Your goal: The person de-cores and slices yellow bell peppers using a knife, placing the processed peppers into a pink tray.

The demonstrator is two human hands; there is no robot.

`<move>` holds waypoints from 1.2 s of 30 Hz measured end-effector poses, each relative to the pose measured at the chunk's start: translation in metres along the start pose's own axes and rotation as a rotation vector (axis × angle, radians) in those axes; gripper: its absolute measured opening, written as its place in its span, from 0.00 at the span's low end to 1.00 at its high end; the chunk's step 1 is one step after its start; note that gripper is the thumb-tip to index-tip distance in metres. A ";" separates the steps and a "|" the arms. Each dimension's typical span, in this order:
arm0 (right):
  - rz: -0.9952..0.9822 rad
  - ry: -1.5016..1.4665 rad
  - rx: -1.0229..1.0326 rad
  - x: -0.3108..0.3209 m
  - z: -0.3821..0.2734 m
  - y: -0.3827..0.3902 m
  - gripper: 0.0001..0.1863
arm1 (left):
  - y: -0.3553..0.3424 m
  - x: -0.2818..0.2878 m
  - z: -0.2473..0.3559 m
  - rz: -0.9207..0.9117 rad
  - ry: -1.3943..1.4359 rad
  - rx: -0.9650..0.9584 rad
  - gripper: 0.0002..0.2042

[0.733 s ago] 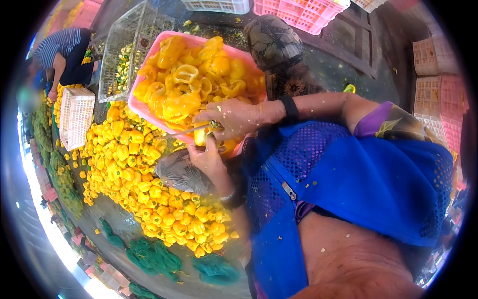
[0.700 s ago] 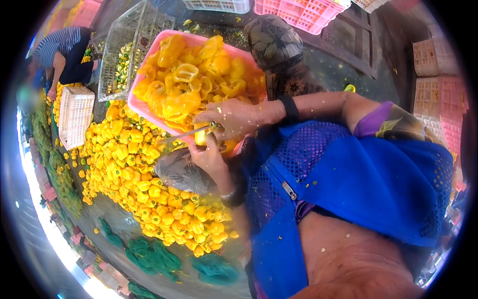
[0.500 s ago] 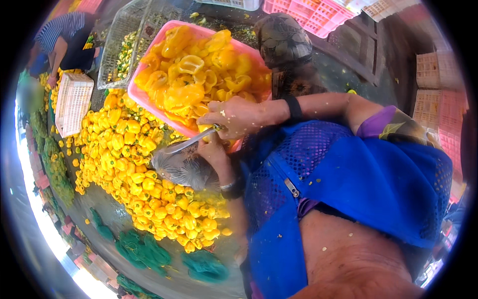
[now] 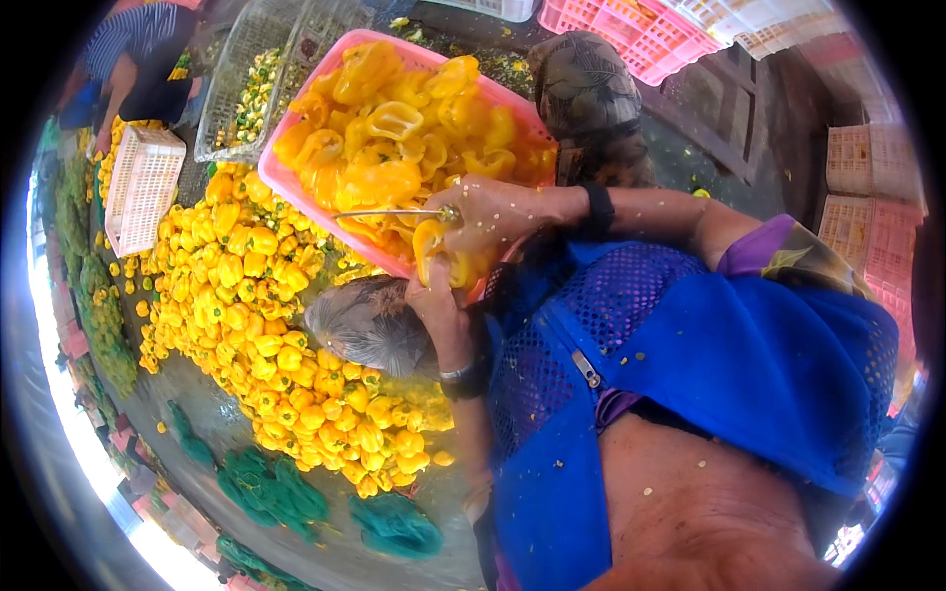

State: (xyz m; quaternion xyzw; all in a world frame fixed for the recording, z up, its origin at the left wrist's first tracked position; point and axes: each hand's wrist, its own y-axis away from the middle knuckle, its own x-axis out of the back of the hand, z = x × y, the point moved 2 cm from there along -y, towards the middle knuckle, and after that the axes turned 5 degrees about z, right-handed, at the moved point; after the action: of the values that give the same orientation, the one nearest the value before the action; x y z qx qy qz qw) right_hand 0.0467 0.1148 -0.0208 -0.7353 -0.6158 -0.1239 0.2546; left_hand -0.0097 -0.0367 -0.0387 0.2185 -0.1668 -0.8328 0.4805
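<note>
My right hand (image 4: 485, 215) is closed round the handle of a knife (image 4: 384, 213), whose thin blade points left over a pink crate (image 4: 279, 163) heaped with cut yellow pepper pieces (image 4: 374, 118). Just below it, my left hand (image 4: 437, 300) holds a yellow pepper (image 4: 428, 246) upright by its lower part at the crate's near edge. My knees in patterned grey cloth lie either side of the crate, one (image 4: 360, 325) under my left hand. Whole yellow peppers (image 4: 246, 295) form a large heap on the floor at the left.
A grey mesh crate (image 4: 217, 108) with scraps and a white crate (image 4: 138, 197) stand at upper left, beside a co-worker (image 4: 138, 59) bending down. Pink and white crates (image 4: 631, 30) are at the back and stacked at the right (image 4: 867, 158). Green nets (image 4: 266, 492) lie at lower left.
The knife has risen and turned from slanting down-left to nearly level. The pepper in my left hand now shows more, just under the blade. The whole view has shifted slightly.
</note>
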 end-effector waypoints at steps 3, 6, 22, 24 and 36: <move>0.005 0.072 0.188 -0.002 -0.002 -0.005 0.10 | -0.002 0.011 -0.001 0.005 0.039 -0.010 0.07; -0.055 -0.269 -0.031 0.005 0.014 -0.007 0.16 | -0.006 0.035 -0.002 -0.137 -0.423 -0.755 0.06; 0.347 -0.227 -0.420 0.052 0.024 -0.135 0.20 | -0.018 0.059 0.124 0.277 -0.221 -0.723 0.16; 0.256 -0.131 -0.316 0.042 0.025 -0.163 0.25 | -0.028 0.062 0.133 0.307 -0.315 -0.734 0.19; -0.034 -0.479 -0.044 -0.031 -0.007 -0.154 0.23 | -0.067 0.045 0.142 0.466 -1.271 -0.997 0.15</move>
State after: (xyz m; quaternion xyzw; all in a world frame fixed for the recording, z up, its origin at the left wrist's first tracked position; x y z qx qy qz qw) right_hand -0.1076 0.1020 0.0042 -0.7387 -0.6678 0.0363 0.0833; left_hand -0.1528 -0.0346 0.0402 -0.5699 -0.0589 -0.6532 0.4950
